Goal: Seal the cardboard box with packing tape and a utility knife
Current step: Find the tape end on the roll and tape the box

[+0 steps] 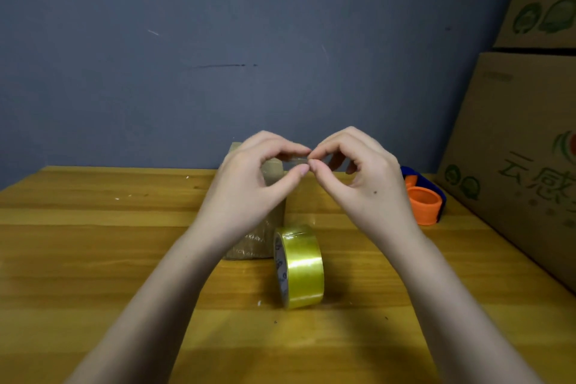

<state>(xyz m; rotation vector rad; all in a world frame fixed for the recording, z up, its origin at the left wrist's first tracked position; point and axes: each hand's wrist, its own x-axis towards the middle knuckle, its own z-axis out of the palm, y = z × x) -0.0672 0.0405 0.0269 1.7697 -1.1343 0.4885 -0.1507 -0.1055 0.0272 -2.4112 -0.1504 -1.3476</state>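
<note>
Two bare hands meet at the centre of the frame, raised above a wooden table [93, 243], their fingertips touching. The left hand [249, 184] and the right hand [364, 178] each curl thumb and forefinger toward the other, and they appear to pinch a small, thin, clear piece between them; it is too small and blurred to say what it is, though it looks like a scrap of tape. The remaining fingers of both hands are loosely bent.

Below the hands, just right of centre, a roll of packing tape [300, 268] stands on its edge on the table, its yellowish film glossy under the light. Just beside it to the left, and partly hidden behind the left wrist, sits a small cardboard box [265, 240], brown, with shiny tape across its near face; whether roll and box touch cannot be told. The box's top corner shows above the left hand.

At the right of the frame, behind the right hand, lies an orange and blue tape dispenser [425, 199] on the table. Further right, large printed cartons [514, 134] are stacked along the table's edge, bearing green fruit drawings and lettering. A grey-blue wall [187, 56], marked with a dark streak, fills the upper half of the frame.
</note>
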